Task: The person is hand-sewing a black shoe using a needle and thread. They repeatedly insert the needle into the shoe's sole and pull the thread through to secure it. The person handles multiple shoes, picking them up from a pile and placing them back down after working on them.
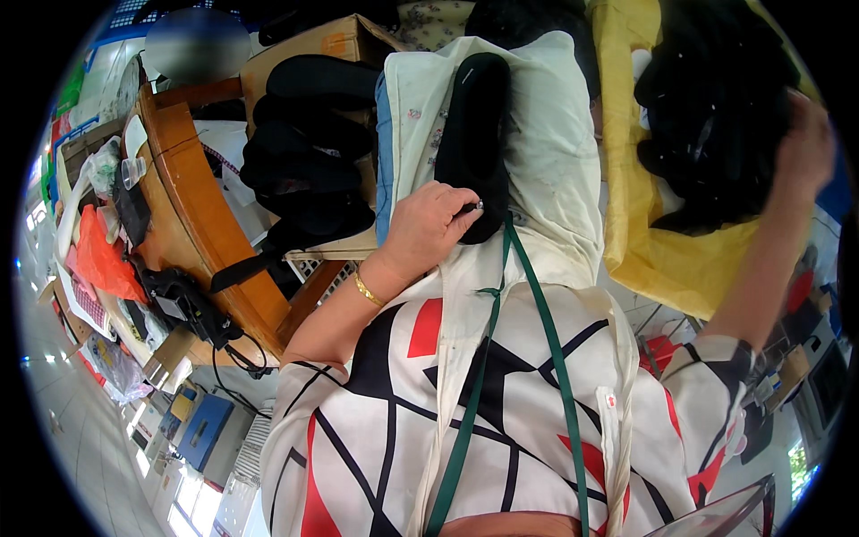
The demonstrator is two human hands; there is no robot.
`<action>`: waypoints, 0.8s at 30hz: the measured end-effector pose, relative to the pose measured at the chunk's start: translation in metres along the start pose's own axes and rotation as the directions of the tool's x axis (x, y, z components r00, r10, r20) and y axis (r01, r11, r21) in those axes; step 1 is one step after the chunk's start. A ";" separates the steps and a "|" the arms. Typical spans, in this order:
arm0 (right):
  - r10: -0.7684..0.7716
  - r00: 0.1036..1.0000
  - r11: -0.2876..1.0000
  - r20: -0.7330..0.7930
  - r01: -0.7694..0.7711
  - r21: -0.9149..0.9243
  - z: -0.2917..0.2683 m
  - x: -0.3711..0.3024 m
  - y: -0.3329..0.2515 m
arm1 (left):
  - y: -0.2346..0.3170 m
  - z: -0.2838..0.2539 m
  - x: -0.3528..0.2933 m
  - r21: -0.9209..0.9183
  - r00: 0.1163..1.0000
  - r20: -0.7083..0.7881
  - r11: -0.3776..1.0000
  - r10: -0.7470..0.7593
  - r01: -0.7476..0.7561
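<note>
A black fabric shoe (472,134) lies lengthwise on a cream cloth-covered cushion (555,116) in front of me. My left hand (434,224) grips its near end, fingers closed on the edge. Something small and shiny shows at those fingertips, too small to name. Out to the right, my right hand (805,148) is beside a pile of black fabric pieces (711,107) in a yellow cloth-lined container (631,224). Motion blurs its fingers, so what they hold, if anything, does not show.
Left of the cushion, several black shoes (309,152) are stacked against a cardboard box (353,40). Farther left stands a wooden table (201,206) with a red plastic bag (106,255) and a black device with cables (188,300). Green apron straps (546,331) hang before me.
</note>
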State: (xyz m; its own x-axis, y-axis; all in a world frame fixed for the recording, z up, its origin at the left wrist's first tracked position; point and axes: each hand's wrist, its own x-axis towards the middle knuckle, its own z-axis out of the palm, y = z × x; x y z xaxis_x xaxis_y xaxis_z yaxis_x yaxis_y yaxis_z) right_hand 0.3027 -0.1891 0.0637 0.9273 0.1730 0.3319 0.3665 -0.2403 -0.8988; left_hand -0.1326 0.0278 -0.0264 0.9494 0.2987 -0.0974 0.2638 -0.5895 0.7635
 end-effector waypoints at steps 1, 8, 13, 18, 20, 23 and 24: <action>0.116 0.982 0.993 0.149 -0.117 -0.002 0.026 -0.035 -0.007 | 0.002 0.000 -0.001 0.016 1.000 -0.012 0.999 -0.028 0.028; 0.218 0.291 0.962 0.932 -0.224 -0.155 0.115 -0.231 -0.034 | 0.003 0.003 -0.004 0.079 0.993 -0.114 0.997 -0.015 0.025; 0.031 0.325 0.997 0.945 0.062 -0.053 0.115 -0.267 -0.038 | -0.002 0.008 -0.010 0.021 0.987 -0.157 0.999 -0.043 0.047; 0.046 0.308 0.993 0.950 0.091 -0.078 0.113 -0.269 -0.040 | -0.006 0.012 -0.012 0.020 0.981 -0.194 1.000 -0.005 0.009; 0.036 0.322 0.993 0.946 0.092 -0.069 0.112 -0.270 -0.039 | -0.007 0.014 -0.012 0.021 0.980 -0.198 1.000 0.002 0.002; 0.100 0.240 0.988 0.966 0.094 -0.125 0.112 -0.265 -0.043 | -0.008 0.013 -0.012 0.024 0.979 -0.203 1.000 0.007 -0.003; 0.098 0.239 0.988 0.966 0.094 -0.123 0.112 -0.265 -0.043 | -0.008 0.013 -0.012 0.024 0.979 -0.203 1.000 0.009 -0.004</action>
State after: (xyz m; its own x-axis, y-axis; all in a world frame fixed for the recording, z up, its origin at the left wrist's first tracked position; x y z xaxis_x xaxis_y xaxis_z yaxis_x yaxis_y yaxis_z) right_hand 0.0324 -0.1175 -0.0176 0.1842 0.9406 -0.2853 0.4589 -0.3390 -0.8213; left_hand -0.1440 0.0186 -0.0396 0.8973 0.4395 0.0411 0.2639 -0.6086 0.7483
